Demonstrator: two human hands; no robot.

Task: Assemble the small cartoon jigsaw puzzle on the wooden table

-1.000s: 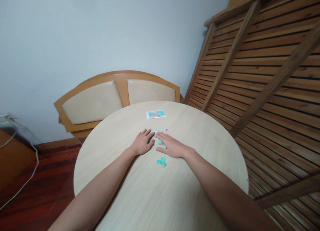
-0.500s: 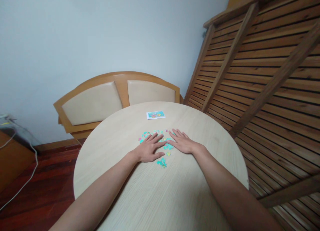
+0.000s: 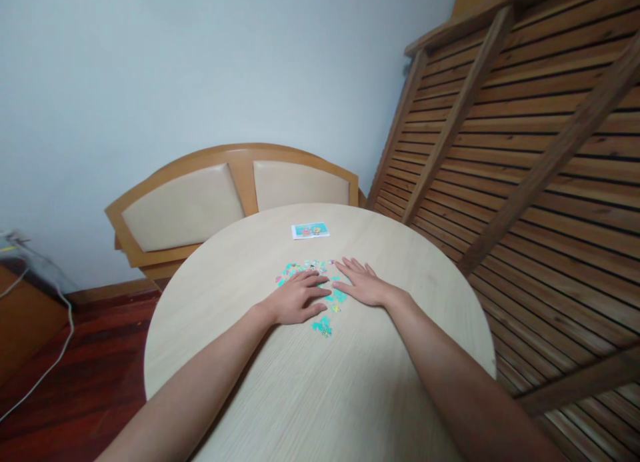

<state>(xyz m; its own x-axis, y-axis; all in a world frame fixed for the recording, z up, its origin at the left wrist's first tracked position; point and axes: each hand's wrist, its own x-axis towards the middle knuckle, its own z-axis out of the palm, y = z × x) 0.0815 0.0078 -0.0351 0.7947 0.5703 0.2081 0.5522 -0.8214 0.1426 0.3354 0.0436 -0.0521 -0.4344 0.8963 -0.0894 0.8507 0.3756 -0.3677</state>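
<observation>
Small jigsaw puzzle pieces (image 3: 324,325), mostly turquoise with some pink and yellow, lie scattered in the middle of the round table (image 3: 280,395). Over the left part of them rests my left hand (image 3: 300,299), palm down with its fingers apart, hiding some of the pieces. At the right edge of the scatter is my right hand (image 3: 364,283), flat and open, its fingertips close to a few pieces. Neither hand grips anything. Beyond the pieces lies a picture card (image 3: 311,231) with two cartoon figures on turquoise.
A wooden headboard (image 3: 243,182) with cream panels stands behind the table against the wall. Slatted wooden boards (image 3: 525,169) lean along the right side. On the left, a white cable (image 3: 69,325) hangs down to the dark red floor.
My left hand's fingers have drawn slightly closer together and pulled back a little from the right hand. The right hand has barely moved. The card and pieces lie much as before.
</observation>
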